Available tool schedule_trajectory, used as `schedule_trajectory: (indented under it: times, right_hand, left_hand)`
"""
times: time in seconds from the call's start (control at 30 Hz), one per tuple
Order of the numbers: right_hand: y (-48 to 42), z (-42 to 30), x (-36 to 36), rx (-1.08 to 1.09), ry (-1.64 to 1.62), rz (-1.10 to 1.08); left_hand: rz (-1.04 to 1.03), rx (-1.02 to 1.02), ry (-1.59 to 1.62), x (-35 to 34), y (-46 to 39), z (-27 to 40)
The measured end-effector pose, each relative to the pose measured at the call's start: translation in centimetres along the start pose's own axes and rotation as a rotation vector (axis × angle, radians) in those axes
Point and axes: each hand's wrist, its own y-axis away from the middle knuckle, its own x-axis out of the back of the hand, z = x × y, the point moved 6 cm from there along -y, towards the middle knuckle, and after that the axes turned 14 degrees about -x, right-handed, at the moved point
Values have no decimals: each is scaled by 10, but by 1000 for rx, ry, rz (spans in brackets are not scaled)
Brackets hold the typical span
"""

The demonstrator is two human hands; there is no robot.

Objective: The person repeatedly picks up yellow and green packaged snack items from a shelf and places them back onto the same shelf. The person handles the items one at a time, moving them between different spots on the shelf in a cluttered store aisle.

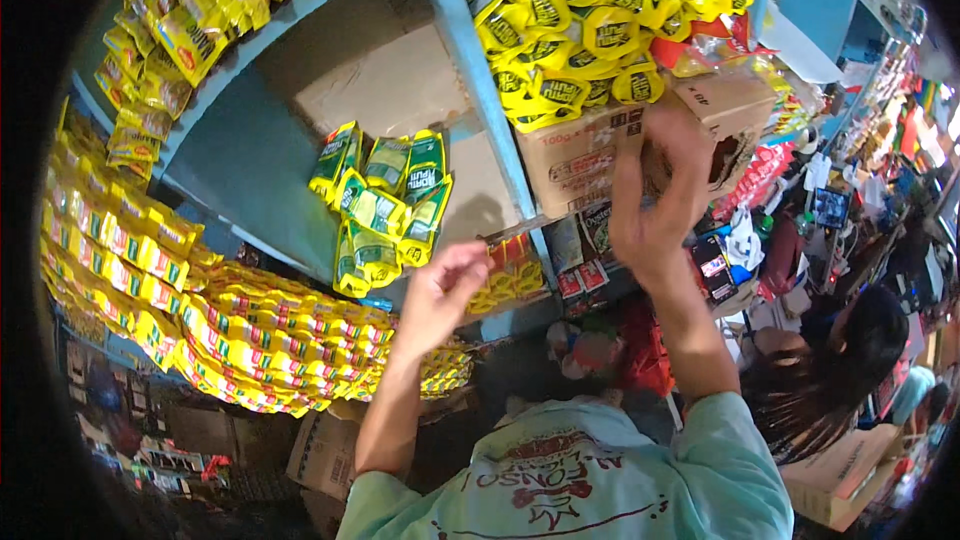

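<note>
My left hand (446, 289) is raised at the shelf's front edge, its fingers loosely curled and nothing visible in them. Just beyond it, several green-and-yellow Datu Puti pouches (394, 202) lie in a loose pile in the left shelf compartment (465, 165). My right hand (664, 191), blurred, is up in front of a cardboard box (577, 157), thumb and fingers apart. Whether it touches the box is unclear. Heaped above this box are many yellow-and-green pouches (577, 37). A second carton side (724, 105) with a torn hole shows beside the right hand.
A blue wooden divider (480, 75) splits the shelf. Strips of yellow sachets (262, 330) hang at left, and more packets (195, 22) hang above. Small red-and-yellow packs (517, 266) sit below the shelf. At right are a person's dark hair (832, 375) and a carton (840, 472).
</note>
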Motion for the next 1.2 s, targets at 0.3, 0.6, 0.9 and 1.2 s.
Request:
schedule_trajectory:
  times: [0.3,0.6,0.9,1.2]
  right_hand:
    - [244,36,-7,-475,344,-1593]
    - [302,35,12,-635,220,-1597]
    - [325,37,34,-907,109,-1545]
    - [290,48,37,-910,-137,-1170]
  left_hand:
    - [279,-239,-753,108,-97,16]
    - [-312,454,-1275,124,-180,-85]
    - [-52,493,-1292,133,-213,-103]
    - [515,90,93,165,-206,-87]
